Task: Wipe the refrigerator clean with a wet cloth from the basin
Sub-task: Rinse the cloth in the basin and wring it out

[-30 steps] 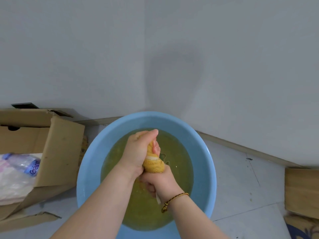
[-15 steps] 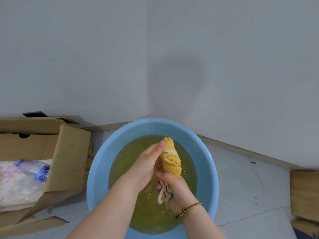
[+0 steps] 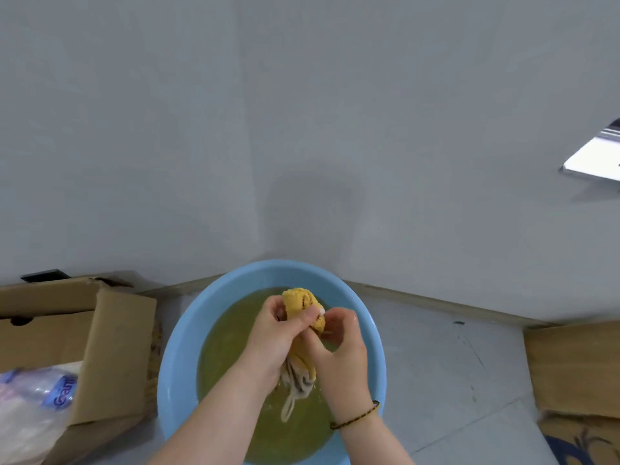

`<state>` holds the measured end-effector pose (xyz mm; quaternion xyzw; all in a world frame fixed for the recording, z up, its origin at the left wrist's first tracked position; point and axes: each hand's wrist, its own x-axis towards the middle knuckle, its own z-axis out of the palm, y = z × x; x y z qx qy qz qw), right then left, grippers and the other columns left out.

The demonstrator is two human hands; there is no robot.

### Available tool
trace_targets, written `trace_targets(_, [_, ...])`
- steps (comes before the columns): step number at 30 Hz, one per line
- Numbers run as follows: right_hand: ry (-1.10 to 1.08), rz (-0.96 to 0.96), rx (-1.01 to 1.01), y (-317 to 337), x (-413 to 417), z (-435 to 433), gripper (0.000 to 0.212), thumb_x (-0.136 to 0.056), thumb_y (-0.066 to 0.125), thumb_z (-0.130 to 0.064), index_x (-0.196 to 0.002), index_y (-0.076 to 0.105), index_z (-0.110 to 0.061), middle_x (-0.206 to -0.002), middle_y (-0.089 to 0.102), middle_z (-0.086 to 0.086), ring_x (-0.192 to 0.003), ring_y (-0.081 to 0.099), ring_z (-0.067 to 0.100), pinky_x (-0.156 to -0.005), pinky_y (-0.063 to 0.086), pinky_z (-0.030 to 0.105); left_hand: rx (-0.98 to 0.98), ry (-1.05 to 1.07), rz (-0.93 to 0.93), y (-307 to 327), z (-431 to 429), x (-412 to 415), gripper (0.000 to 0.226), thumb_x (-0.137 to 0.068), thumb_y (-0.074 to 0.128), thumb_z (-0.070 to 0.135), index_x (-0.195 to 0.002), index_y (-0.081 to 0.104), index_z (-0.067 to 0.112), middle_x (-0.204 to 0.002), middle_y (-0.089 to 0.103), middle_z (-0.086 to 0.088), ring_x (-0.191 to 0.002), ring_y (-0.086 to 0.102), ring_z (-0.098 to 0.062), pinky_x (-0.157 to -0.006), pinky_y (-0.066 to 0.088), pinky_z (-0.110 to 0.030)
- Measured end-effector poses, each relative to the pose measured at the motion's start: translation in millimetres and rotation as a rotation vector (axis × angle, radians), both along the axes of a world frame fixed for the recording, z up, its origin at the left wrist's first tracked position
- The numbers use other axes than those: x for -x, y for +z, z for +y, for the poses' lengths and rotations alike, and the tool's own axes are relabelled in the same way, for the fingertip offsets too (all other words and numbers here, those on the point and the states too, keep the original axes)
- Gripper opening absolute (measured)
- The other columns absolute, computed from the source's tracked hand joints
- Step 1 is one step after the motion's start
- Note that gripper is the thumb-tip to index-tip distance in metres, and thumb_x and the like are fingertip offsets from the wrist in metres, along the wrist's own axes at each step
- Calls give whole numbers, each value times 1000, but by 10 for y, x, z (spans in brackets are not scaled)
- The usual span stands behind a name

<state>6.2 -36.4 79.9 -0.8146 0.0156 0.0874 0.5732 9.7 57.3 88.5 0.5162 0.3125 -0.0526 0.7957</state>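
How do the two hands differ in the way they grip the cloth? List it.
The left hand clasps the yellow cloth near its upper end, thumb pressed across it; the right hand grips lower, beside the pale hanging tail. The right wrist wears a cord bracelet; the left wrist is bare. Both hands hold the cloth above the blue basin of yellowish water.

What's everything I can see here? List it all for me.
basin: one, light blue, on the floor by the wall, holding yellowish water
cloth: one, yellow with pale trailing ends, held over the basin
cardboard box: one, brown, left of basin
plastic bottle: one, clear with blue label, in that box
cardboard: brown, far right
bracelet: one, dark, right wrist
left hand: gripping the cloth
right hand: gripping the cloth
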Motion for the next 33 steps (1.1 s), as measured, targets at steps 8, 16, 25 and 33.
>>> trace_targets(8, [-38,398,-609,138,-149,-291,15,-88,56,-14,-74,55,-9,-65,59,3,-58,56,12,-57,50,21,66,-179,-91,110,44,-20,41,-59,62,31,-93,58,8,-84,66,-9,-72,65,-18,-57,54,-26])
trace_targets(16, [10,504,-677,81,-160,-411,23,-81,63,-27,-91,52,-10,-67,56,5,-53,53,11,-55,47,25,32,-250,-56,50,-18,-38,32,-81,49,37,-91,67,12,-82,72,-6,-74,68,-17,-65,55,-28])
trace_targets(25, [11,518,-472,2,-128,-478,4,-88,60,-13,-88,57,-10,-84,62,8,-72,58,17,-57,48,20,-696,-77,-17,-40,-250,-25,17,-82,63,24,-89,48,21,-83,48,4,-72,46,-6,-61,38,-14])
trace_targets(33, [-131,452,-526,8,-212,-643,24,-94,45,-8,-74,59,-9,-55,61,-5,-56,56,9,-53,47,17,-436,-303,-169,-144,-420,127,26,-75,71,24,-94,55,32,-96,62,10,-91,58,-1,-73,45,-12])
